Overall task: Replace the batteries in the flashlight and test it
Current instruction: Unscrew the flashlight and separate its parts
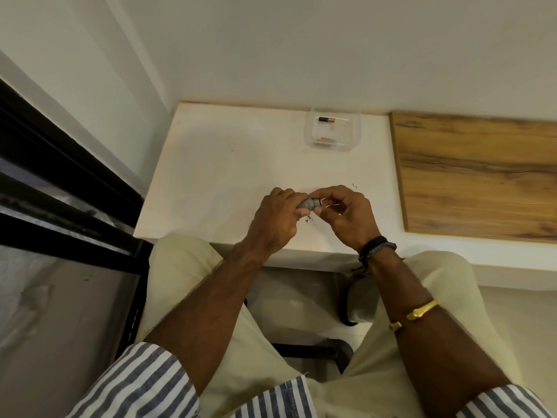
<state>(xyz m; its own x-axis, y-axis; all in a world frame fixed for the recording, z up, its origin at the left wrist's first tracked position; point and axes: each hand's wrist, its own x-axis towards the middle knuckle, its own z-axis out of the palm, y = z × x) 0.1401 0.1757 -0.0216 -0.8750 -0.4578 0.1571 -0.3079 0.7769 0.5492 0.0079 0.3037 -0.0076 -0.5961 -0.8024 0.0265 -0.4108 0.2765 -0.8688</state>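
Note:
A small grey flashlight (306,205) is held level above the white table (217,176), near its front edge. My left hand (275,220) is wrapped around its body, hiding most of it. My right hand (343,211) pinches the flashlight's right end with thumb and fingertips. Whether that end piece is joined to the body or loose, I cannot tell. At the back of the table stands a clear plastic tray (333,129). In it lie a black-and-copper battery (327,119) and another small orange-tipped battery (327,140).
A wooden board (479,176) lies on the table's right part. White walls close off the back and left. A black metal frame (60,188) runs along the left. Small dark specks lie on the table near my hands. My knees sit under the front edge.

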